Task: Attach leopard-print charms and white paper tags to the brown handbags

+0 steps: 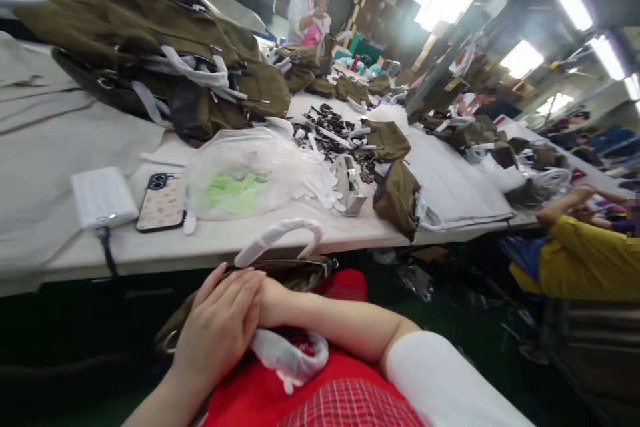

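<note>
With left grip (220,320) laid flat, nearly straight-fingered, over right grip (273,300); cannot tell the covered right's closure. Resting over olive-brown fabric bag (303,273) with white-wrapped loop handles (277,233), just beneath both. Apparently pausing; for handling the bag, calls for uncrossing first.

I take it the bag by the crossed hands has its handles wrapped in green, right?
Not green: the head view shows white wrapping on the handles. The bag is by the crossed hands, left hand over right hand.
</note>
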`<state>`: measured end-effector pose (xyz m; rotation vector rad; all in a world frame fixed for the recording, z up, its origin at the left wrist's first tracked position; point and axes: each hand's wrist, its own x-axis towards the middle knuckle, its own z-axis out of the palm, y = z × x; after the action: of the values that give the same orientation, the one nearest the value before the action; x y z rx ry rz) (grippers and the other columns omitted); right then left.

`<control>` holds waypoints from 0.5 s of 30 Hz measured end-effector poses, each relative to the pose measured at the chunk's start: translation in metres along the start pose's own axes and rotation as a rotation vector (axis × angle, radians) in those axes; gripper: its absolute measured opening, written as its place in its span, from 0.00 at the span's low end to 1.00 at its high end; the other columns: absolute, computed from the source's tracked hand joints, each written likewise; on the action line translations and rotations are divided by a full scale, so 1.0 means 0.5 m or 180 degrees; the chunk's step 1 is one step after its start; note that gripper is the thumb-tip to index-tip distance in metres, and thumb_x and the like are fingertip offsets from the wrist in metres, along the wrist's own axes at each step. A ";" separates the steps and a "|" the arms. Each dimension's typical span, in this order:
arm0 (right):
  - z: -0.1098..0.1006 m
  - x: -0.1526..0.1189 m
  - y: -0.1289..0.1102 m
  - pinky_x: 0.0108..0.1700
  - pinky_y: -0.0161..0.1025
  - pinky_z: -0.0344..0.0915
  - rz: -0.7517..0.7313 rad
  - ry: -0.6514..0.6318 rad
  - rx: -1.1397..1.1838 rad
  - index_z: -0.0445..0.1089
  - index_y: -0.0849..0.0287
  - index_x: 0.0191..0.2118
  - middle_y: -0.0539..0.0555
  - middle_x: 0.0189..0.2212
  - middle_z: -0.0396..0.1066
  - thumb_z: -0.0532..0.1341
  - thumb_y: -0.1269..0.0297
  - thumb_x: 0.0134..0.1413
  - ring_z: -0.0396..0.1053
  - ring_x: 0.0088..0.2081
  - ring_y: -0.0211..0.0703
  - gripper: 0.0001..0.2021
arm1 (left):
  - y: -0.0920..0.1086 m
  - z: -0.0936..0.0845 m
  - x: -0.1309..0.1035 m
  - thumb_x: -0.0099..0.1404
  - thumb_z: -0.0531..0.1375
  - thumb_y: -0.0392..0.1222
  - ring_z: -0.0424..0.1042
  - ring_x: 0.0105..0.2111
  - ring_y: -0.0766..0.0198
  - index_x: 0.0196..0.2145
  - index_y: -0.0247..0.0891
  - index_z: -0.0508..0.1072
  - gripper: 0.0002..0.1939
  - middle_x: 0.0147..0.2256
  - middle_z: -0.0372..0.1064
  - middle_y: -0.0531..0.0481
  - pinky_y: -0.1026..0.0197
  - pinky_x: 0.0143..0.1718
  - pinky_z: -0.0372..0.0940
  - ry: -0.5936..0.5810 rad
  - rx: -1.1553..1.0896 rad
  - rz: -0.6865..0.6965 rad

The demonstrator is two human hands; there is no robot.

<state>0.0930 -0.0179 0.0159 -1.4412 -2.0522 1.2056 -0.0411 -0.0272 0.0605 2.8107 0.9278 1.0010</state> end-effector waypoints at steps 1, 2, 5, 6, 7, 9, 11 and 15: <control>-0.013 -0.009 -0.001 0.42 0.31 0.68 0.0067 -0.0026 0.0027 0.70 0.58 0.24 0.50 0.26 0.71 0.60 0.73 0.53 0.69 0.35 0.40 0.09 | -0.012 0.011 -0.004 0.68 0.50 0.37 0.75 0.42 0.54 0.47 0.34 0.71 0.15 0.42 0.77 0.40 0.44 0.60 0.55 -0.0020 0.0060 -0.0044; -0.029 -0.019 -0.003 0.39 0.31 0.68 0.0197 -0.0005 0.0139 0.70 0.59 0.25 0.49 0.25 0.71 0.58 0.72 0.55 0.69 0.33 0.38 0.09 | -0.026 0.023 -0.008 0.69 0.49 0.38 0.76 0.41 0.53 0.47 0.33 0.71 0.15 0.41 0.77 0.40 0.43 0.59 0.54 -0.0054 0.0110 -0.0062; -0.079 -0.047 -0.016 0.33 0.28 0.64 0.0561 0.0312 0.0614 0.72 0.61 0.30 0.47 0.26 0.70 0.54 0.70 0.58 0.68 0.30 0.35 0.11 | -0.060 0.048 -0.017 0.70 0.49 0.43 0.76 0.41 0.52 0.49 0.34 0.70 0.16 0.43 0.77 0.40 0.43 0.59 0.54 -0.0126 0.0099 0.0072; -0.094 -0.053 -0.022 0.33 0.27 0.63 0.0598 0.0397 0.0681 0.73 0.61 0.32 0.47 0.27 0.71 0.54 0.69 0.58 0.68 0.31 0.35 0.10 | -0.068 0.055 -0.018 0.70 0.50 0.44 0.76 0.41 0.52 0.49 0.34 0.69 0.17 0.43 0.76 0.39 0.43 0.59 0.54 -0.0112 0.0060 0.0146; -0.107 -0.058 -0.029 0.33 0.27 0.62 0.0588 0.0446 0.0639 0.73 0.61 0.32 0.47 0.27 0.71 0.55 0.68 0.57 0.68 0.32 0.35 0.10 | -0.073 0.060 -0.017 0.70 0.50 0.45 0.76 0.41 0.52 0.48 0.34 0.69 0.16 0.43 0.76 0.39 0.44 0.59 0.55 -0.0095 0.0016 0.0211; -0.125 -0.063 -0.040 0.31 0.28 0.60 0.0442 0.0434 0.0196 0.74 0.59 0.30 0.46 0.25 0.71 0.56 0.64 0.57 0.67 0.31 0.35 0.10 | -0.079 0.071 -0.012 0.70 0.51 0.45 0.76 0.38 0.54 0.44 0.37 0.71 0.13 0.39 0.76 0.42 0.46 0.59 0.56 -0.0063 -0.0058 0.0324; -0.139 -0.068 -0.050 0.29 0.30 0.59 0.0198 0.0457 -0.0488 0.73 0.58 0.27 0.47 0.25 0.71 0.57 0.60 0.56 0.67 0.30 0.37 0.12 | -0.084 0.081 -0.004 0.70 0.50 0.43 0.76 0.34 0.57 0.38 0.40 0.71 0.11 0.33 0.76 0.47 0.49 0.57 0.60 -0.0084 -0.0138 0.0478; -0.169 -0.102 -0.059 0.39 0.33 0.64 -0.0352 0.1118 -0.1419 0.75 0.57 0.32 0.51 0.32 0.76 0.56 0.58 0.59 0.70 0.35 0.40 0.13 | -0.090 0.081 0.010 0.71 0.47 0.47 0.76 0.37 0.58 0.36 0.43 0.73 0.16 0.34 0.77 0.49 0.58 0.47 0.69 -0.0291 -0.0327 0.0502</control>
<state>0.1553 -0.0298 0.0970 -1.5643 -2.1880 0.4205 -0.0381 0.0199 0.0220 2.8509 0.6351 0.8977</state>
